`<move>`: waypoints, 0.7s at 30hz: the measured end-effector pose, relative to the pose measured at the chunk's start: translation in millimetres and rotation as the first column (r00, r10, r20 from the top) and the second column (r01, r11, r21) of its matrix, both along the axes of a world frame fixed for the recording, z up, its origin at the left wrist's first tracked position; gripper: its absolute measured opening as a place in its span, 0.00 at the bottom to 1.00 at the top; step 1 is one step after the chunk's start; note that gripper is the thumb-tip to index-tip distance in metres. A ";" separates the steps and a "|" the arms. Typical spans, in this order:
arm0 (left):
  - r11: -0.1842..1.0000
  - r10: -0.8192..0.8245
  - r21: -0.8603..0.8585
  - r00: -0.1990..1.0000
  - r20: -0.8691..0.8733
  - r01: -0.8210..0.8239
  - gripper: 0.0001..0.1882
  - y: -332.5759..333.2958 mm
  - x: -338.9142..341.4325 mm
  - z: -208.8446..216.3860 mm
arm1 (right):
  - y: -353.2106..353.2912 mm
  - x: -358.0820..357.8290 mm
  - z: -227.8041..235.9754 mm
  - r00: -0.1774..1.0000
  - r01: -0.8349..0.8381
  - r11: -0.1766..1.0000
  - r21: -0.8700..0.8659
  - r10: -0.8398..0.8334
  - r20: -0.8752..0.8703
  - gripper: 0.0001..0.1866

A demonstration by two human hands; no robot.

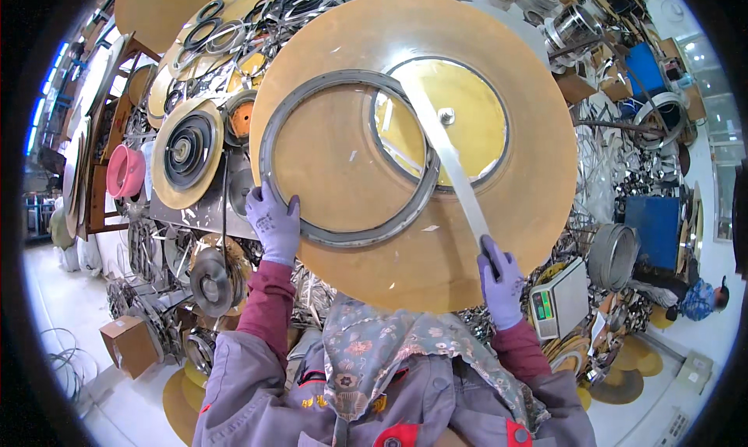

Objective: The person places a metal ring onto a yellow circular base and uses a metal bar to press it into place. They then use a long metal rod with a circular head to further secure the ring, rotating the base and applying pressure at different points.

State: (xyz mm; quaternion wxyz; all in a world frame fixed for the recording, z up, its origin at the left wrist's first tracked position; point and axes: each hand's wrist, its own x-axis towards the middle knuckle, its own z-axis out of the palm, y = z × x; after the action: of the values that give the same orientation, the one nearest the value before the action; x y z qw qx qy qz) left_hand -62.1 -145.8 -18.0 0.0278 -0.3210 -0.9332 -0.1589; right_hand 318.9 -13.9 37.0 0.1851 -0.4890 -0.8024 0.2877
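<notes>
A big tan disc (343,283) spreads in front of me, with a yellow round plate (467,108) at its centre and a small metal nut (446,116) in the middle of that. On the disc lies a grey ring (284,127), left of centre and partly over the yellow plate. My left hand (273,221), in a pale purple glove, grips the ring's lower left edge. In my gloved right hand (502,283) is one end of a flat silvery metal strip (460,178). The strip slants up and leftward, its far end at the ring's upper right.
Coiled rings and strips (234,34) crowd the table at the far left, near a smaller disc with a black coil (187,147). A pink basin (126,171) stands at left. A scale (559,299) sits right of my right hand. Another person (701,299) is at far right.
</notes>
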 end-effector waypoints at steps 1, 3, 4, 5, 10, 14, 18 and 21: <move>1.000 0.022 -0.006 1.000 -0.005 -0.022 0.37 -2.0 2.1 -2.1 | -3.5 2.3 0.1 1.000 0.007 0.997 0.075 -0.005 -0.020 0.21; 0.998 0.062 -0.012 0.998 -0.014 -0.062 0.38 -2.0 6.6 -12.1 | -14.1 25.7 -26.8 0.978 -0.040 0.999 -0.006 0.040 0.203 0.21; 0.998 0.067 -0.014 0.998 -0.016 -0.067 0.38 -2.7 8.0 -12.0 | -18.2 30.1 -31.0 0.950 -0.063 0.996 -0.056 0.077 0.301 0.21; 0.997 0.072 -0.015 0.997 -0.017 -0.073 0.39 -2.3 9.3 -11.6 | -20.4 35.7 -32.3 0.964 -0.030 0.994 -0.103 0.057 0.261 0.21; 0.979 0.189 0.065 0.980 0.067 -0.193 0.40 -5.9 12.4 -26.4 | -27.4 47.4 -15.4 0.997 -0.049 0.999 -0.002 0.049 0.061 0.22; 0.948 0.317 -0.102 0.930 0.186 -0.302 0.43 5.3 3.2 -12.2 | -19.9 72.4 -22.6 0.980 -0.074 0.991 -0.115 0.094 0.177 0.22; 0.929 0.366 -0.178 0.884 0.290 -0.326 0.43 -1.7 -21.4 -16.9 | 9.4 86.5 -6.1 0.999 -0.029 0.998 0.062 0.028 0.018 0.22; 0.937 0.338 -0.089 0.820 0.461 -0.337 0.37 -3.9 -26.3 1.1 | 44.8 83.6 -26.3 0.989 0.128 0.978 0.163 -0.115 -0.091 0.23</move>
State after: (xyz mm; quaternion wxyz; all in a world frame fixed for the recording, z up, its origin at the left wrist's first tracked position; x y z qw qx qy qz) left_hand -88.3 -149.7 -16.9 -0.1719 -0.1028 -0.9541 -0.2227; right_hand 402.5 30.9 10.7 0.2754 -0.5077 -0.7842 0.2267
